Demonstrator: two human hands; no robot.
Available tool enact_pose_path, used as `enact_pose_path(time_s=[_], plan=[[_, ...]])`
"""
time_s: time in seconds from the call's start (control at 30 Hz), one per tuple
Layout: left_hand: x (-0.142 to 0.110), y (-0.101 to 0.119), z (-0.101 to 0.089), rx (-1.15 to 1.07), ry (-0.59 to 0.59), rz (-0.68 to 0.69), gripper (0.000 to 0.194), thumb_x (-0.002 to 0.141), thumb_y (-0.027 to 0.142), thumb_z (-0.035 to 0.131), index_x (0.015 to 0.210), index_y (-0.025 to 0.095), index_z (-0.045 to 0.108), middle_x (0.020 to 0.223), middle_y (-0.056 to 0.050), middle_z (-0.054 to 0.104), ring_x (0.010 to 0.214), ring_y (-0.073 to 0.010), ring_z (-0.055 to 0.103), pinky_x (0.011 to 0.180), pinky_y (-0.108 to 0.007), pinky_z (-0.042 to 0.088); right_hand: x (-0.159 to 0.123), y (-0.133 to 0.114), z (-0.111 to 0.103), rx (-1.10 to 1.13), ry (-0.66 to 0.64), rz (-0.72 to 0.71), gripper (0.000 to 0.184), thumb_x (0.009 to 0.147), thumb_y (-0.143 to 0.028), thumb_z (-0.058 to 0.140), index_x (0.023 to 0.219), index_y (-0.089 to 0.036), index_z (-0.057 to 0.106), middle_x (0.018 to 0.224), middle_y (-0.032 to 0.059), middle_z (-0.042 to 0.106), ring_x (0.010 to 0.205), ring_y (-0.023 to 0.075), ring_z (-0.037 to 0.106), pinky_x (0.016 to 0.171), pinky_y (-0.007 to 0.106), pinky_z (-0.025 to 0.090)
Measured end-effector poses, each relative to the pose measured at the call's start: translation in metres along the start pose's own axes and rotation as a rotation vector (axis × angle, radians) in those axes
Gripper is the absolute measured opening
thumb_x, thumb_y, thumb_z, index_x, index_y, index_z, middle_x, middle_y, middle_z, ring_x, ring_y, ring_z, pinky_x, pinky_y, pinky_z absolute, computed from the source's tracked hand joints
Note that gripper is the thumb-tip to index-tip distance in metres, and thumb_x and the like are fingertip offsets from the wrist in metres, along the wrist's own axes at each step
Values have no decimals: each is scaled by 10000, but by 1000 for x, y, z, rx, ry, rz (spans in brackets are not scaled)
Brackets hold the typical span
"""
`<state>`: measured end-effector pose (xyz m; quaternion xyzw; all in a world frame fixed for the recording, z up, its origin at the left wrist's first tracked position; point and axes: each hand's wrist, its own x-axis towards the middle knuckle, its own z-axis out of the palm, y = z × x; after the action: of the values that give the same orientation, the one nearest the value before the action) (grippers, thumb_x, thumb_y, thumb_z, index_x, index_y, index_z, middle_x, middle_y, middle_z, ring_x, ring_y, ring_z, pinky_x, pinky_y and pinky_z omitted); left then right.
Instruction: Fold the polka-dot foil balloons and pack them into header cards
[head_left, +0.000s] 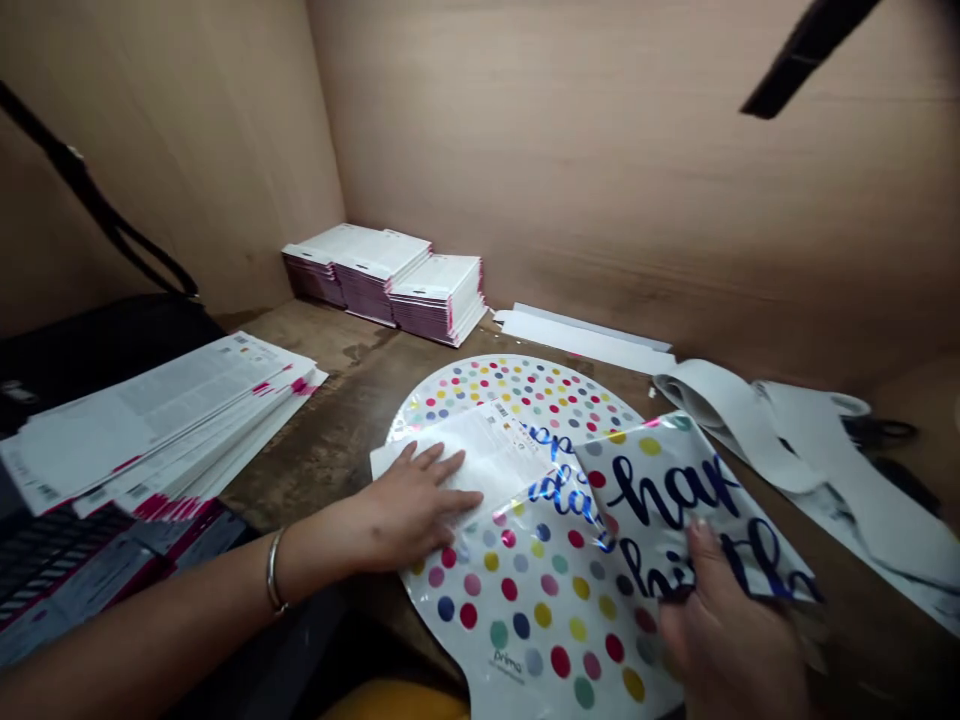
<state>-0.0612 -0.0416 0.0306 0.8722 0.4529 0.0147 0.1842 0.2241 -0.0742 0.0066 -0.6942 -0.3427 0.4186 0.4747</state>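
Note:
A flat foil balloon (540, 610) with coloured dots and blue "happy birthday" lettering lies on the table in front of me. My left hand (420, 490), fingers spread, rests flat on a white printed card (480, 445) on top of the balloon. With my right hand (724, 620) I grip the folded-over right part of the balloon, thumb on top of the lettering. This part is lifted and bent toward the middle. The fingers under it are hidden.
Stacks of white and pink cards (409, 260) stand against the back wall. More printed cards (157, 420) lie fanned out at the left. White folded strips (585, 335) lie behind the balloon, and a curled white paper strip (772, 430) is at the right.

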Motion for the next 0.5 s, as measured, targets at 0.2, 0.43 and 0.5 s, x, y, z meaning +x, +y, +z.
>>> enact_pose_path(time_s=[0.2, 0.43, 0.5], plan=[[32, 4, 4, 45, 115, -182, 482, 845, 479, 500, 1270, 251, 525, 1196, -150, 528, 1049, -353, 543, 857, -475, 440, -9, -12, 12, -84, 167, 53, 626, 652, -441, 718, 1215, -216, 563, 1212, 46, 624, 1207, 289, 496, 1066, 403, 365], [35, -19, -26, 63, -46, 96, 844, 659, 267, 707, 1394, 365, 305, 1516, -56, 196, 1344, -346, 247, 1052, -492, 250, -6, -21, 8, 370, 111, 159, 715, 619, -304, 771, 1277, -270, 495, 1130, 23, 673, 1085, 258, 599, 888, 380, 539], [45, -28, -26, 125, -27, 210, 934, 571, 437, 780, 1386, 365, 329, 1531, -72, 135, 1379, -393, 69, 1064, -590, 84, -6, -25, 10, 439, 11, 235, 720, 626, -292, 776, 1286, -269, 489, 1076, 30, 696, 1028, 270, 630, 863, 404, 555]])
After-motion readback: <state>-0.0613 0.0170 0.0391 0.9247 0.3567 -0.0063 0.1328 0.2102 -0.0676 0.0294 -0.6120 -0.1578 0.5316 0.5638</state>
